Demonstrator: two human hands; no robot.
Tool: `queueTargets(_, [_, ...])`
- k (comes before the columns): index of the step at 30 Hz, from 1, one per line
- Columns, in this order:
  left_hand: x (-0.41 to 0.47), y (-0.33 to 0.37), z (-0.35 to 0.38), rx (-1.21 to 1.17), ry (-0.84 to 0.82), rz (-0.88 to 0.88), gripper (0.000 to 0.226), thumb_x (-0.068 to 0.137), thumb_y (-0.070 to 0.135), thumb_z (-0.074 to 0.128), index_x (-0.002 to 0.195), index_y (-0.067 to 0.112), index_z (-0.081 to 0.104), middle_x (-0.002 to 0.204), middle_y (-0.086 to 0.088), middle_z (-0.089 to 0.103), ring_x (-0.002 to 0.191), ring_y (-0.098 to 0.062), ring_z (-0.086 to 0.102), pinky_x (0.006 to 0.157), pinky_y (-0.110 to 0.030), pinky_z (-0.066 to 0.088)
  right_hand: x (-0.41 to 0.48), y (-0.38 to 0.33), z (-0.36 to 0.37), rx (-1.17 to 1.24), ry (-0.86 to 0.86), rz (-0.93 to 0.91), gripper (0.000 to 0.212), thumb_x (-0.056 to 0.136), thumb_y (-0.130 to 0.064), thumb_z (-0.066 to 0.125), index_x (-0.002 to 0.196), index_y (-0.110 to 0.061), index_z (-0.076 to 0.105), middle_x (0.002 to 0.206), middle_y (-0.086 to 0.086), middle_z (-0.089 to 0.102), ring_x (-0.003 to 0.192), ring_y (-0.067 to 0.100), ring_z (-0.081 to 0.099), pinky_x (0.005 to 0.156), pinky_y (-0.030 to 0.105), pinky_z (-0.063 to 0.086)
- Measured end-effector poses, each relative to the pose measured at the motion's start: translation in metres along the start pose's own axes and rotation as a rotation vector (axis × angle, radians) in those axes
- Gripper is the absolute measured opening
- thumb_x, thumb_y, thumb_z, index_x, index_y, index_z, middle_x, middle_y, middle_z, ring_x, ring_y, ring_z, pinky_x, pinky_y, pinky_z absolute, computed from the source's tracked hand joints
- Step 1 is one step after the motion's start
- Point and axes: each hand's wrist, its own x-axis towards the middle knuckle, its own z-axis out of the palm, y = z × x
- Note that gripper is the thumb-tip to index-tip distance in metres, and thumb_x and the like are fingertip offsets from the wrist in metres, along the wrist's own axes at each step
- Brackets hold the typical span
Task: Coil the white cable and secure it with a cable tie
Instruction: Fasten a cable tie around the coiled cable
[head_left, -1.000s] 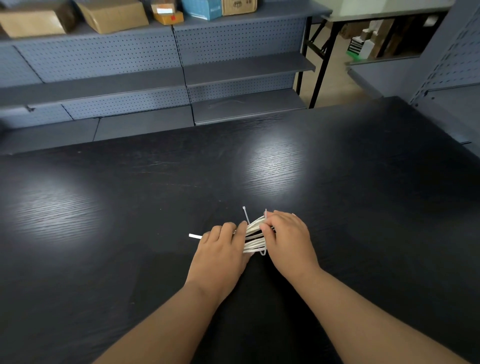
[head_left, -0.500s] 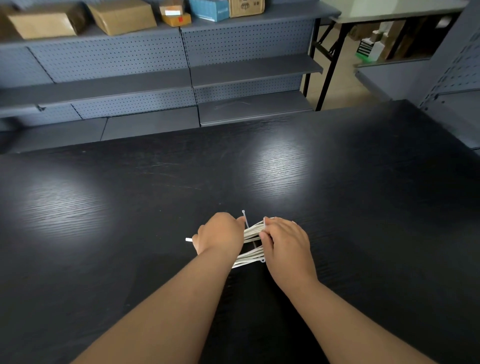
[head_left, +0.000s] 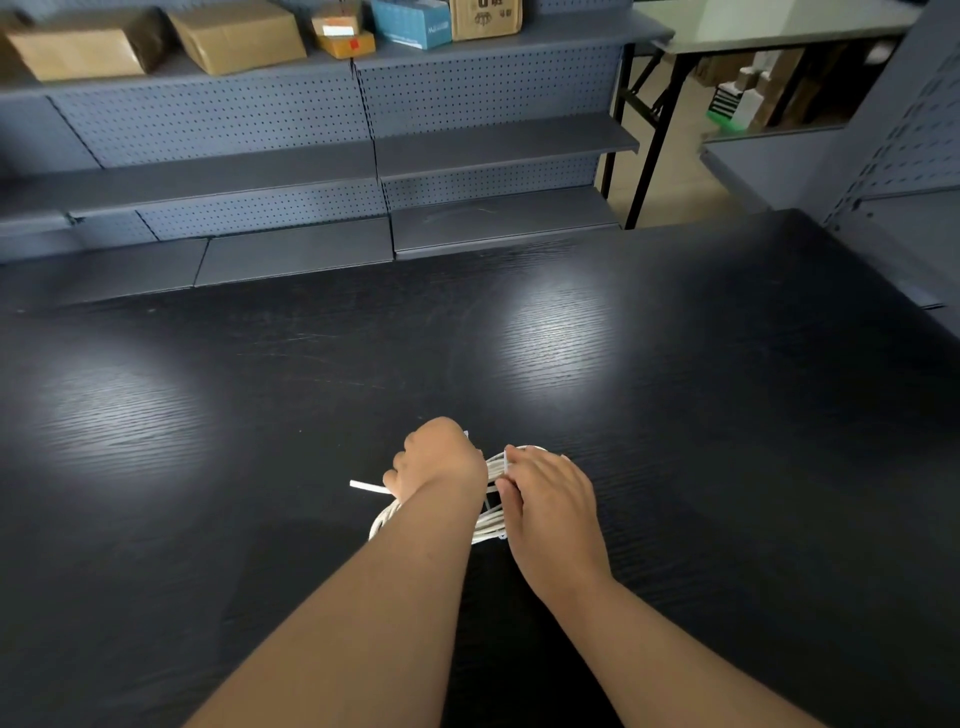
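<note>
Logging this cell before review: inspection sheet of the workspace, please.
Surface: black table, glare patches.
Job's things: cable coiled; tie upright across it, closure hidden.
Clutter: nothing seen.
Hands: left hand grips the coil; right hand pinches it at the tie.
Cables: free end sticks out left.
Surroundings: grey shelves, boxes on top; folding table far right.

The single head-worn wide-angle camera looks forward and down across the black table (head_left: 675, 415) toward grey shelves (head_left: 234, 176).
</note>
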Motion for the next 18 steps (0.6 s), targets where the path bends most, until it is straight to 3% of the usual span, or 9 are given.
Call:
queueTargets(8, [-0.001,-0.005,0.003,0.039,0.017,0.036,0.022,0.092,0.02,0.045,0.105,0.014,0.062,0.109,-0.007,0.062,0.105,-0.028,0.056,0.093,-0.037,0.032,0.0,0.001,0.005,0.029,0.018,0.037,0.041,0.086,-0.03,0.034,0.101,-0.016,0.07,0.105,-0.004,0.071,0.104,0.013,0.066,0.098,0.034,0.036])
queueTargets(11, [-0.001,-0.014,0.006,0.002,0.054,0.133,0.026,0.088,0.019,0.041,0.095,0.014,0.065,0.1,-0.004,0.066,0.096,-0.027,0.059,0.084,-0.036,0.036,0.001,0.002,0.005,0.069,0.009,0.038,0.037,0.089,-0.029,0.039,0.106,-0.014,0.069,0.11,-0.002,0.07,0.109,0.015,0.063,0.101,0.032,0.032])
queueTargets(15, [-0.001,-0.025,0.001,-0.109,0.028,0.272,0.021,0.089,0.021,0.045,0.079,0.018,0.064,0.081,0.002,0.064,0.08,-0.022,0.06,0.077,-0.033,0.04,0.004,0.002,0.0,0.148,-0.065,0.044,0.031,0.096,-0.024,0.044,0.122,-0.015,0.06,0.128,-0.004,0.06,0.126,0.011,0.047,0.112,0.025,0.017])
queueTargets(18, [-0.001,-0.031,-0.005,-0.227,-0.024,0.322,0.013,0.091,0.027,0.051,0.081,0.024,0.059,0.075,0.008,0.059,0.068,-0.014,0.055,0.066,-0.028,0.043,0.005,0.0,-0.003,0.188,-0.067,0.057,0.027,0.096,-0.023,0.046,0.117,-0.017,0.062,0.127,-0.006,0.059,0.125,0.007,0.047,0.116,0.03,0.023])
